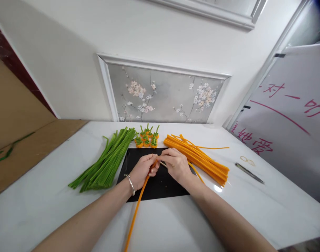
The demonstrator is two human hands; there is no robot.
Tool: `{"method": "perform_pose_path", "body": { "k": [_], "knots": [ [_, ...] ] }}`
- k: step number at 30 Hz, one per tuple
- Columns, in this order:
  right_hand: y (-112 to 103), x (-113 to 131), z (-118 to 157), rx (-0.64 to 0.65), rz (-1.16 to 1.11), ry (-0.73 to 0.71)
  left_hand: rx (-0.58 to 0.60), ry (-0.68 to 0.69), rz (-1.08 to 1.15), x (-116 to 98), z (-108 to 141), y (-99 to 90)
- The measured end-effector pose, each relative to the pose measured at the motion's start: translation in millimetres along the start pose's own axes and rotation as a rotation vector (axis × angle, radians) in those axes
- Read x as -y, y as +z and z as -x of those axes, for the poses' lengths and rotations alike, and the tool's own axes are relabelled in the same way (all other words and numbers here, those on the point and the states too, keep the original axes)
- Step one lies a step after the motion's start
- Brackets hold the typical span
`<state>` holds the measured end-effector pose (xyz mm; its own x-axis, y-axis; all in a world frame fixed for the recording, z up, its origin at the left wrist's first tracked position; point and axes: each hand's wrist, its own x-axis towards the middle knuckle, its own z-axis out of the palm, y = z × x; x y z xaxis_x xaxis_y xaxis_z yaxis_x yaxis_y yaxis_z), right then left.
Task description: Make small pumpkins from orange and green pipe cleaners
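Over a black mat [160, 189], both hands meet at an orange pipe cleaner [139, 203]. One long end of it hangs down from my left hand [142, 170] toward the front edge; another orange length comes out past my right hand [177, 166] on the far side. My left fingers are closed around the pipe cleaner. The right thumb and forefinger pinch it close to the left fingertips. A thin pale stick [163, 164] shows between the hands, its ends hidden by the fingers.
Green pipe cleaners [107, 164] lie bundled at left, orange ones [199, 157] at right. Several small orange-and-green figures [146, 140] stand behind the mat. A slim dark metal tool [249, 173] and yellowish rings [247, 160] lie far right. Cardboard [31, 150] borders the left.
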<state>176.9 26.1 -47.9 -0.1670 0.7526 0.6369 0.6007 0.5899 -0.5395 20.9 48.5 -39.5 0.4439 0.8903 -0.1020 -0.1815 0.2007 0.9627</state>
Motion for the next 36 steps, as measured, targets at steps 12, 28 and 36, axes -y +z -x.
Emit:
{"method": "perform_pose_path", "body": {
  "k": [12,28,36],
  "knots": [
    [3.0,-14.9,-5.9,-0.011,0.047,0.03,0.069,0.028,0.052,-6.4,-0.3,-0.6],
    [-25.6,-10.0,-5.0,0.321,0.326,-0.321,0.064,-0.102,-0.126,-6.6,-1.3,-1.8],
    [-27.1,-2.4,-7.2,0.311,0.45,-0.358,0.054,-0.123,-0.108,-9.5,-0.8,0.9]
  ]
}}
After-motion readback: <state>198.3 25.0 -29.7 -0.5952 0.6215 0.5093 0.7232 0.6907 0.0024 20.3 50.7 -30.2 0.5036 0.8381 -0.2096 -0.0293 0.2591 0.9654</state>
